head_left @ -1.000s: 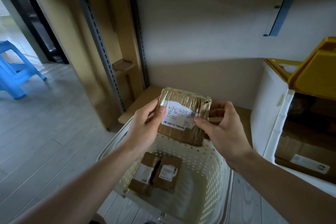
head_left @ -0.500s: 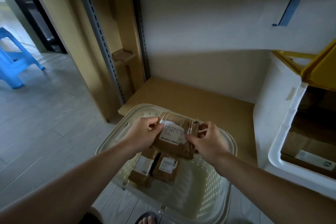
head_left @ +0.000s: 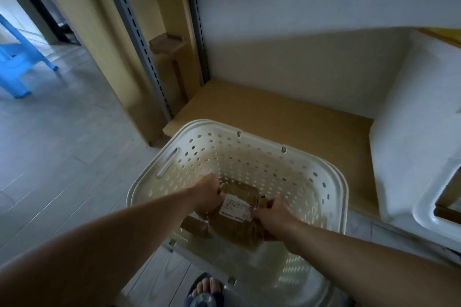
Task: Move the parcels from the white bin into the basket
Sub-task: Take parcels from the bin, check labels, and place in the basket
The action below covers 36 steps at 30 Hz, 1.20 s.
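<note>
Deep inside the perforated white basket (head_left: 249, 154), I have my left hand (head_left: 208, 197) and right hand (head_left: 270, 215) on opposite ends of a brown taped parcel (head_left: 237, 217), fingers curled around its edges, holding it low over another brown parcel (head_left: 193, 225) lying on the basket floor. I judge this the placing step. Next I would loosen both grips, let it settle, and reach right to the white bin (head_left: 424, 207) for more.
</note>
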Available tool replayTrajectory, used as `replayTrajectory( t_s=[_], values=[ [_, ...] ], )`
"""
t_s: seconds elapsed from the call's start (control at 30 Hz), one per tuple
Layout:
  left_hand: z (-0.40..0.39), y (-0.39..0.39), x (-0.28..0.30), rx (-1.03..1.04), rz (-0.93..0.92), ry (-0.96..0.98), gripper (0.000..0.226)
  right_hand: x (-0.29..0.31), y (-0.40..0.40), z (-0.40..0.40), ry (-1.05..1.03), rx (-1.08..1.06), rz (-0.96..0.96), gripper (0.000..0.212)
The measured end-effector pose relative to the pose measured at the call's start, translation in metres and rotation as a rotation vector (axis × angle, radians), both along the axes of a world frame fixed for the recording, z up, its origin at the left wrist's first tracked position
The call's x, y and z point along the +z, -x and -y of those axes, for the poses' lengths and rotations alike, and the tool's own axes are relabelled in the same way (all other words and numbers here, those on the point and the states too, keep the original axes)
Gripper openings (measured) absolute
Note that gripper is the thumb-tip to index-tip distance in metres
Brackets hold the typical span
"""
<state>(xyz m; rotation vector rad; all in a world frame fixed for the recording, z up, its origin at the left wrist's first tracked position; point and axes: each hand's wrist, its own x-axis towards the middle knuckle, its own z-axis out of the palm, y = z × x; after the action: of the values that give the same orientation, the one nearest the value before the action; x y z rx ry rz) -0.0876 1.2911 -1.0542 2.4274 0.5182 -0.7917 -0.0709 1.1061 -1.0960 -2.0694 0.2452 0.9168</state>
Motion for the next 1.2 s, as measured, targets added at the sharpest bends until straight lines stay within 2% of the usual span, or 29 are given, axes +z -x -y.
replayTrajectory(
  t_s=[0.1, 0.2, 0.3, 0.43, 0.47, 0.53, 0.67, 0.77, 0.93, 1.1, 1.2],
  values=[
    [-0.006, -0.006, -0.009, -0.052, -0.125, 0.002, 0.021, -0.029, 0.005, -0.009, 0.0, -0.001, -0.088, 0.03],
    [-0.008, -0.009, -0.022, -0.105, -0.206, -0.009, 0.03, -0.06, 0.008, -0.019, -0.011, 0.041, -0.156, 0.04],
    [-0.009, -0.012, -0.043, -0.127, -0.308, 0.0, 0.027, -0.077, 0.014, -0.027, -0.012, -0.004, -0.247, 0.039],
    [-0.018, -0.016, -0.075, -0.137, -0.394, -0.005, 0.021, -0.094, 0.019, -0.04, 0.019, 0.029, -0.271, 0.024],
    [-0.021, -0.018, -0.084, -0.142, -0.401, -0.019, 0.02, -0.1, 0.019, -0.042, 0.02, 0.048, -0.259, 0.033],
    [-0.023, -0.021, -0.097, -0.166, -0.417, -0.043, 0.013, -0.11, 0.016, -0.046, 0.048, 0.094, -0.272, 0.065],
    [-0.023, -0.025, -0.117, -0.201, -0.467, -0.109, 0.02, -0.118, 0.013, -0.048, 0.089, 0.117, -0.277, 0.099],
    [-0.03, -0.03, -0.125, -0.274, -0.507, -0.136, 0.025, -0.122, 0.012, -0.049, 0.134, 0.154, -0.253, 0.105],
    [-0.03, -0.037, -0.121, -0.267, -0.598, -0.097, 0.018, -0.122, 0.005, -0.048, 0.1, 0.111, -0.369, 0.082],
    [-0.032, -0.038, -0.121, -0.269, -0.652, -0.038, 0.01, -0.1, 0.002, -0.041, 0.073, 0.086, -0.438, 0.03],
    [-0.033, -0.036, -0.117, -0.269, -0.671, -0.028, 0.007, -0.09, 0.001, -0.038, 0.05, 0.105, -0.449, 0.011]
  ],
)
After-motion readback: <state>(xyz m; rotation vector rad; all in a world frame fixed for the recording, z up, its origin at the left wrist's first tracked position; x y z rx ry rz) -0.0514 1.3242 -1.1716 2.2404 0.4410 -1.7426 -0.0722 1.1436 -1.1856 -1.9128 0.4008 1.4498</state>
